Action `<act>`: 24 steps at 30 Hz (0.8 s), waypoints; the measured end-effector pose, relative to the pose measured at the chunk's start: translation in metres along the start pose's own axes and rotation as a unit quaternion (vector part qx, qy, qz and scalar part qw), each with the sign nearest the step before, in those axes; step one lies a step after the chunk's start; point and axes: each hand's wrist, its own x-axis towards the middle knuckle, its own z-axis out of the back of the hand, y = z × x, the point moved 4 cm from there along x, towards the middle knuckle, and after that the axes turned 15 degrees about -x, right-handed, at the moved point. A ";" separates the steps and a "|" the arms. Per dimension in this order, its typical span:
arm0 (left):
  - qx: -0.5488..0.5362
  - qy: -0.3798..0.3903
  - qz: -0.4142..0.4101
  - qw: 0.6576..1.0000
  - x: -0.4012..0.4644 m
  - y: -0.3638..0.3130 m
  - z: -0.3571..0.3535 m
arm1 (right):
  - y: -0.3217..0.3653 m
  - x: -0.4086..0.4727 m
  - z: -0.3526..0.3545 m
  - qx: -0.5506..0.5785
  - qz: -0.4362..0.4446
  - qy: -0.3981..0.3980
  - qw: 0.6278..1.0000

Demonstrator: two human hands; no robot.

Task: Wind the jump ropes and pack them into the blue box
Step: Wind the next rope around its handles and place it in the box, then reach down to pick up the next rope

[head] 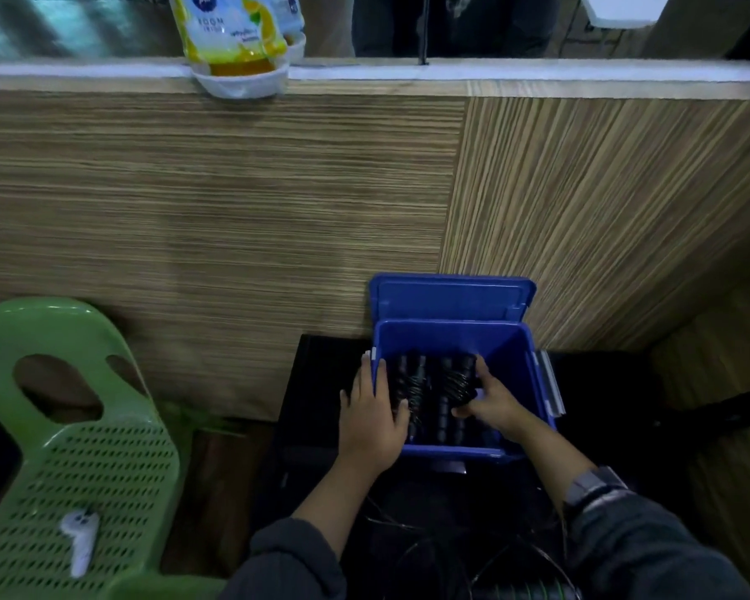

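The blue box (pixel 509 348) stands open on a dark surface, its lid (pixel 451 296) tipped up against the wooden wall behind. Inside lie several wound black jump ropes (pixel 412 378) with black handles. My left hand (pixel 371 415) rests over the box's left rim, thumb inside against a rope bundle. Reaching into the box, my right hand (pixel 492 400) has its fingers closed around a wound black rope bundle (pixel 457 381). Thin loose rope loops (pixel 434 552) lie on the dark surface near my lap.
A green perforated plastic chair (pixel 74 448) stands at the left with a small white device (pixel 81 541) on its seat. A wood-grain counter wall (pixel 234 201) rises behind the box. On its ledge sits a yellow refill pouch (pixel 234 32).
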 end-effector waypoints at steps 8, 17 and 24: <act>0.021 -0.003 0.015 1.000 0.000 0.000 0.000 | 0.000 0.011 -0.008 -0.136 -0.013 0.007 0.991; 0.096 -0.005 0.030 0.995 -0.006 -0.009 0.005 | 0.002 -0.004 0.011 -0.223 -0.013 -0.037 0.974; 0.107 0.002 0.040 0.993 -0.019 -0.022 0.006 | 0.005 -0.033 0.017 -0.214 0.005 -0.021 0.977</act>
